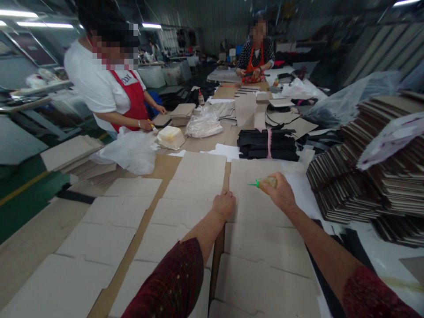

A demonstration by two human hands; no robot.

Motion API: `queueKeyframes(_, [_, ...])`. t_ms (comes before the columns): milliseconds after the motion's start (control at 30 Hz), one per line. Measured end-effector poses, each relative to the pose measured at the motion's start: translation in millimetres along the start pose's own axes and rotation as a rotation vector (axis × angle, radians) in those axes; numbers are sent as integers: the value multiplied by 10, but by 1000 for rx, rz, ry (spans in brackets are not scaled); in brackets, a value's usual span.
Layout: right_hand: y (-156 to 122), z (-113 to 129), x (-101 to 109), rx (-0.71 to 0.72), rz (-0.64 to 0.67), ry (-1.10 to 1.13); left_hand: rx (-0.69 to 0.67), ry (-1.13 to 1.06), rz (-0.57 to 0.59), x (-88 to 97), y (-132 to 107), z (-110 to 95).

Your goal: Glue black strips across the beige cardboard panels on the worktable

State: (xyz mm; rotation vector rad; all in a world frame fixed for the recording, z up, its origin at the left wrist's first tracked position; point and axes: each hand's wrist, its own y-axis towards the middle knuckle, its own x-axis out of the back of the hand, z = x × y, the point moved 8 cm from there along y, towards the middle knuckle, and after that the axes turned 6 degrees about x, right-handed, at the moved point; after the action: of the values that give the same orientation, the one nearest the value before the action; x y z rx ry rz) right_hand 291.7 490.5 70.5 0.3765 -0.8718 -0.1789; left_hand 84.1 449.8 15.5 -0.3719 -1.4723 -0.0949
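My right hand point(283, 193) is wrapped round a small squeeze bottle point(266, 183) of yellowish liquid. The bottle lies nearly sideways, its green nozzle pointing left above a greyish-beige board point(253, 205) in the right-hand row. My left hand point(224, 205) rests at the gap between the middle and right rows, by that board's left edge. Its fingers are curled in, and whatever may be between them is hidden. Overlapping boards with stepped edges form the middle row point(179, 207) and the left row point(109, 229).
A tall stack of dark-edged boards point(374, 176) stands at right. Beyond the rows lie a tied black bundle point(265, 145), a clear plastic bag point(129, 150) and a pale yellowish block point(170, 136). A co-worker in a red apron point(130, 99) works at left; another person point(255, 57) is at the far end.
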Motion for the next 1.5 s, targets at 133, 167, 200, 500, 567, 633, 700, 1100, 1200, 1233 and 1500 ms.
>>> queueKeyframes(133, [-26, 223, -224, 29, 64, -21, -25, -21, 12, 0, 28, 6])
queueKeyframes(167, [-26, 263, -261, 32, 74, -35, -31, -32, 14, -1, 34, 12])
queueKeyframes(200, [-23, 299, -293, 35, 83, -51, -36, -45, 13, -3, 37, 19])
queueKeyframes(500, [59, 569, -487, 52, 189, -236, -27, -129, -42, -52, 47, 69])
queueKeyframes(567, [80, 651, -489, 69, 220, -285, -34, -142, -47, -63, 63, 72])
queueKeyframes(633, [97, 716, -478, 81, 246, -332, -38, -152, -50, -68, 77, 76])
queueKeyframes(700, [109, 750, -462, 84, 265, -370, -39, -157, -48, -71, 86, 77])
queueKeyframes(1100, [113, 701, -500, 122, 289, -281, -51, -147, -22, -13, 72, 84])
queueKeyframes(1200, [122, 669, -535, 115, 239, -234, -48, -134, -17, -3, 75, 84])
queueKeyframes(1233, [130, 642, -534, 108, 217, -216, -45, -128, -12, -4, 77, 82])
queueKeyframes(1500, [352, -24, -33, -126, -64, -70, -45, -87, 27, 13, 102, 68])
